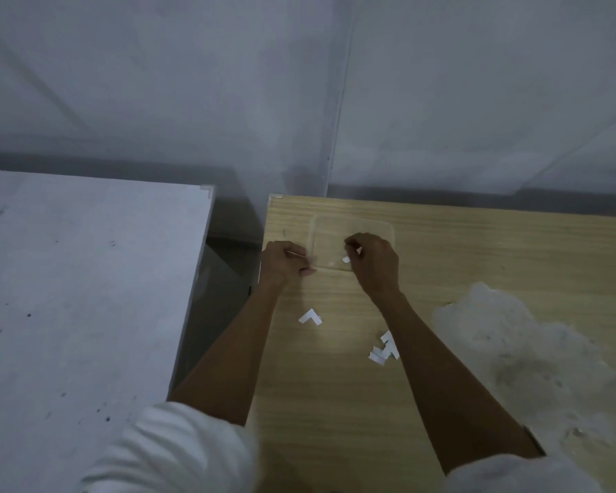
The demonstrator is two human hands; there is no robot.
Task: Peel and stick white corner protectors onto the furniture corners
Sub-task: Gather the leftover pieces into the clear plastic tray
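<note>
Right grip point(374, 265) pinches strip point(346, 259) — left grip point(286, 263) blurred.

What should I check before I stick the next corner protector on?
1. Grip: the left hand pinches a thin piece: ok; what the piece is: cannot tell.
2. Peel: the right hand pinches a white scrap: ok.
3. Backing fully off: cannot tell.
4. Spare: a white L-shaped piece lies on the wooden table near the hands: ok.
5. Loose stock: a pile of white pieces lies by the right forearm: ok.
6. Target: the table's far left corner still bare: cannot tell.
</note>
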